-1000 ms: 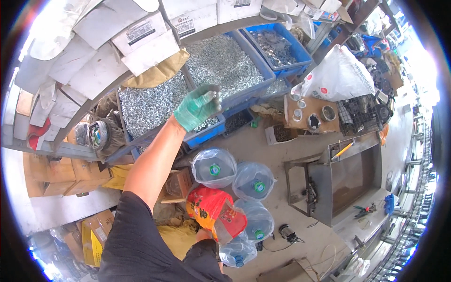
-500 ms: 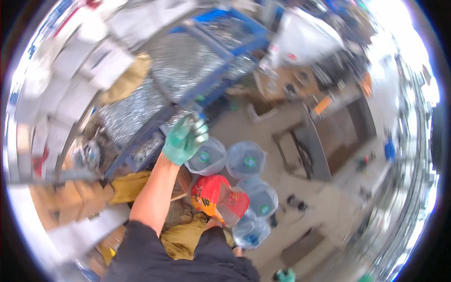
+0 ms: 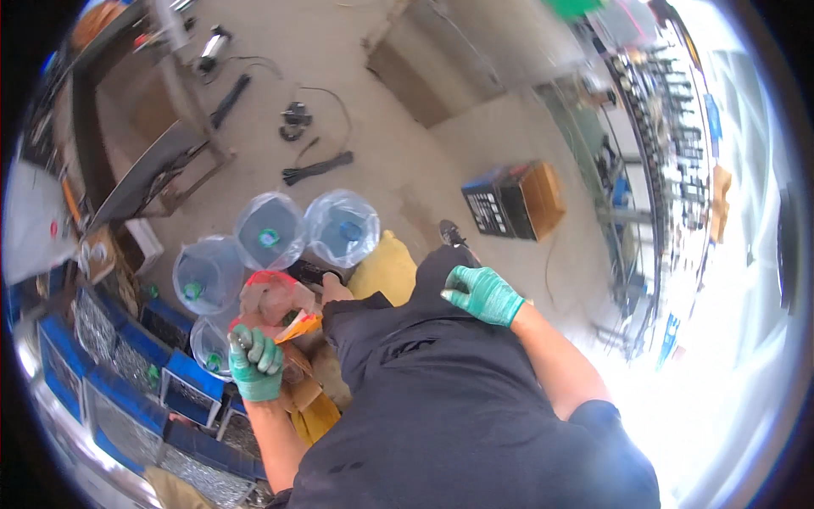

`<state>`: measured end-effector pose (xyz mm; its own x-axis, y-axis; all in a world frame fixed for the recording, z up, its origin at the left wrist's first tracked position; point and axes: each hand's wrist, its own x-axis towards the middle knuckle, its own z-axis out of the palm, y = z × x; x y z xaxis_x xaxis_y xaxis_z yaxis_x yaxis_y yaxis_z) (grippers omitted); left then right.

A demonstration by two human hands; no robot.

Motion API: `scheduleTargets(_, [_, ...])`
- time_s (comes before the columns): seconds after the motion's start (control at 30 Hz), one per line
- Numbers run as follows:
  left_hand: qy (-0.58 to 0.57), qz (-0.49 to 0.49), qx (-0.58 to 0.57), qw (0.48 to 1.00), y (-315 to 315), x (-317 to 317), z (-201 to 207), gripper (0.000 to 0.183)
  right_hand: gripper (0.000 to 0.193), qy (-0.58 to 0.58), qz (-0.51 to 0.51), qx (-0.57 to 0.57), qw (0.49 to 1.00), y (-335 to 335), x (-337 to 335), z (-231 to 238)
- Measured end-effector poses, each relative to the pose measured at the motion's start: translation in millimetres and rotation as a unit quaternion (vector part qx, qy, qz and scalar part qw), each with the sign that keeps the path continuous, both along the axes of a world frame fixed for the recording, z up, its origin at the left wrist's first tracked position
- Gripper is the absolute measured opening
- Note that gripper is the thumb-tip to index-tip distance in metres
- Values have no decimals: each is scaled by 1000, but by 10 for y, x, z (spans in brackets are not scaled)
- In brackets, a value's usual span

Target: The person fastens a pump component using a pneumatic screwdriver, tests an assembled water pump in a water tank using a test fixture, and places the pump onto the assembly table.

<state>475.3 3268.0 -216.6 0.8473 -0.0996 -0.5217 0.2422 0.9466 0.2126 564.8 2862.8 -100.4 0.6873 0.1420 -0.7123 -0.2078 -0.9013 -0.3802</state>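
Both my hands wear green gloves with grey-smudged fingertips. My left hand (image 3: 256,365) is raised with curled fingers beside a red and orange plastic bag (image 3: 303,325); whatever it may hold is too small to make out. My right hand (image 3: 483,294) hovers over my right thigh, thumb apart from loosely bent fingers, with nothing seen in it. Past the bag stand several clear plastic-lined buckets, among them one with a green item inside (image 3: 270,222), another like it (image 3: 206,273), and one with a blue item (image 3: 342,227). Part of a nearer bucket (image 3: 212,343) is hidden by my left hand.
Blue-framed bins (image 3: 127,399) holding shiny metal pieces line the left. A black cardboard box (image 3: 509,202) with open flaps sits on the floor at right. Cables (image 3: 318,168) lie beyond the buckets, near a metal frame (image 3: 153,170). Shelving (image 3: 649,127) runs along the right.
My view has swung right, away from the metal-filled bins. My left hand, earlier reaching over a bin's edge, is now beside the red bag. My right hand now shows clearly over my thigh.
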Motion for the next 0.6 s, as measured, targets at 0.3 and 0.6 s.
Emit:
scheduleTargets(0.3, [-62,-246,202,946,-1135,1094,128,26,28,-106,-324,-73,937,-2408,-1195,85])
scheduleTargets(0.6, [-158,-460,183,854,-5526,1446,580,25,29,-137,-450,-96,877,-6345,-2268,-948])
